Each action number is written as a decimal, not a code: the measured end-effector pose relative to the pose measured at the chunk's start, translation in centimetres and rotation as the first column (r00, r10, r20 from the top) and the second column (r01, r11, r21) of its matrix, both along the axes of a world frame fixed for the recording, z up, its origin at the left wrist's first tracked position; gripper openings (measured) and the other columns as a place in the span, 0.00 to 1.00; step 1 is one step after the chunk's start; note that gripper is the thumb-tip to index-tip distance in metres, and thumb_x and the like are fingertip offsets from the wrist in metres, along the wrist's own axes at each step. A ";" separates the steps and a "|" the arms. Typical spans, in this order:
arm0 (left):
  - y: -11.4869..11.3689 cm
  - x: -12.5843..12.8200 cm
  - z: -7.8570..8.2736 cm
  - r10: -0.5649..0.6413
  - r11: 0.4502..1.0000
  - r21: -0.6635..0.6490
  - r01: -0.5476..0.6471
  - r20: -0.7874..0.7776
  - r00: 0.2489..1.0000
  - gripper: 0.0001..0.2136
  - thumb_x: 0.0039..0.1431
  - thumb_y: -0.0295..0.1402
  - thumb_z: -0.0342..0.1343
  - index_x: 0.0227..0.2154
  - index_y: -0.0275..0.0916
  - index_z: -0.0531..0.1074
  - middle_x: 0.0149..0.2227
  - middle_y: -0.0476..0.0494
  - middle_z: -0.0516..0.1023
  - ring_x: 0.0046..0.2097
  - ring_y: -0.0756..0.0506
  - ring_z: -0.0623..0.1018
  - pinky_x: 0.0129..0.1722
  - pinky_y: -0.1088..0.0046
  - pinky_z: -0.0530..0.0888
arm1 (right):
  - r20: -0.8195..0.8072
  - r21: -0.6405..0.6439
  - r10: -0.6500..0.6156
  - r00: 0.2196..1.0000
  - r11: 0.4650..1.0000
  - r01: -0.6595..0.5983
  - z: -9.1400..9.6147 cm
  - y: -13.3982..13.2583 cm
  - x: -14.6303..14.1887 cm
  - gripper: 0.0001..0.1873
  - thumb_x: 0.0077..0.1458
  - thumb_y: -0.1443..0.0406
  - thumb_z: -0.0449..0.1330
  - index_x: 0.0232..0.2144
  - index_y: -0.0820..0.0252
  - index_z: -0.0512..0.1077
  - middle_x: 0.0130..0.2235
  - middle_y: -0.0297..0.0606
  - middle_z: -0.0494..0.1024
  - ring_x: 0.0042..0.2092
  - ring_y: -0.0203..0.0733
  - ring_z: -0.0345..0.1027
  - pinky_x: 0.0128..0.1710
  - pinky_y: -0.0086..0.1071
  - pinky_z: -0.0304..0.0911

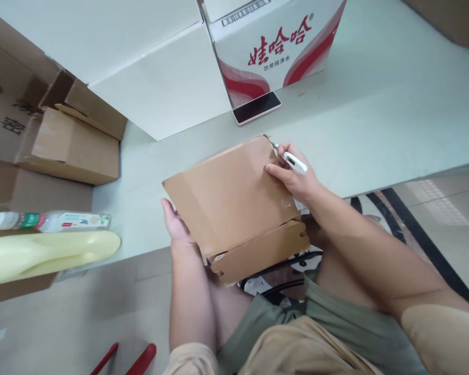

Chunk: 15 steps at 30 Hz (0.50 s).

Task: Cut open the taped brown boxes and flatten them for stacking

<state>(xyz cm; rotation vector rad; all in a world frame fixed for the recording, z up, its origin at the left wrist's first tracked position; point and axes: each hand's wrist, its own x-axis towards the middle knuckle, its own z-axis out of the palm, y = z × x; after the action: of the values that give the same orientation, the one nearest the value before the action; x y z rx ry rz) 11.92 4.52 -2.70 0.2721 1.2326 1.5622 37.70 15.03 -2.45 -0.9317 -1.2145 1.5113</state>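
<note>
A brown cardboard box [230, 192] rests tilted at the table's near edge, with a flap [261, 252] sticking out toward my lap. My left hand [176, 221] supports its left side; the thumb points up and the other fingers are hidden beneath or behind the box. My right hand [293, 169] grips a white utility knife [296, 162], whose tip is at the box's far right corner. The thumb of that hand presses on the box's right edge.
A phone [257, 108] lies before a white and red carton [277, 52]. Large white boxes [164, 78] stand at the back left. At left are brown cartons [74, 146], a water bottle [54, 221] and a pale yellow plastic object [50, 255]. Red bars [140, 359] show near the floor.
</note>
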 end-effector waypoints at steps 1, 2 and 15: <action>-0.1 -0.1 -0.2 0.014 1.000 -0.004 -0.014 -0.043 0.999 0.33 0.39 0.61 0.67 0.39 0.37 0.78 0.38 0.41 0.83 0.43 0.39 0.82 0.49 0.59 0.79 | -0.002 0.008 -0.033 0.999 0.999 0.033 -0.1 0.0 -0.1 0.23 0.44 0.60 0.68 0.34 0.53 0.56 0.25 0.24 0.55 0.25 0.30 0.48 0.23 0.27 0.47; -0.1 -0.1 -0.4 0.024 1.000 -0.009 -0.025 -0.093 0.995 0.32 0.31 0.56 0.73 0.36 0.38 0.79 0.35 0.43 0.84 0.41 0.39 0.83 0.49 0.60 0.80 | -0.004 0.014 -0.062 0.998 0.998 0.062 -0.1 -0.1 -0.2 0.23 0.44 0.61 0.68 0.33 0.53 0.56 0.25 0.24 0.55 0.25 0.30 0.48 0.23 0.26 0.47; 0.9 -2.4 -0.5 0.388 0.907 0.237 -0.349 -0.144 0.910 0.14 0.58 0.44 0.59 0.41 0.40 0.77 0.46 0.41 0.83 0.57 0.43 0.77 0.58 0.66 0.75 | -0.179 -0.212 -0.074 0.981 0.977 0.035 0.2 0.8 0.4 0.34 0.35 0.43 0.72 0.38 0.53 0.64 0.29 0.28 0.77 0.26 0.31 0.72 0.22 0.23 0.62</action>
<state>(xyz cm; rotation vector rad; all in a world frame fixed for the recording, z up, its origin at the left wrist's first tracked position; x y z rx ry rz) 9.54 5.45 -3.15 0.3399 1.3239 2.0395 38.09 15.81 -2.25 -0.9286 -0.9027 1.6641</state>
